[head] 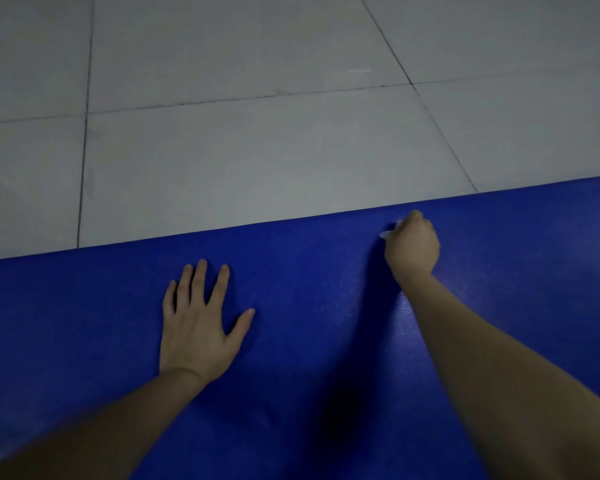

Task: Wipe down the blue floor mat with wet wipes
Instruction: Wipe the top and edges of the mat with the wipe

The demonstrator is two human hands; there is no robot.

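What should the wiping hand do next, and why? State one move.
Probably pull the wipe back toward the body. The right hand grips it at the far edge of the blue mat, so no mat is left beyond, and the left hand lies flat, steadying it.

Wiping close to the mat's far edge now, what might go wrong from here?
1. The right hand grips the crumpled white wet wipe by the far edge of the smooth blue floor mat; a longer stroke may run onto the grey tiled floor and pick up dirt.
2. The left hand rests flat on the glossy mat and might slip where it is wet.
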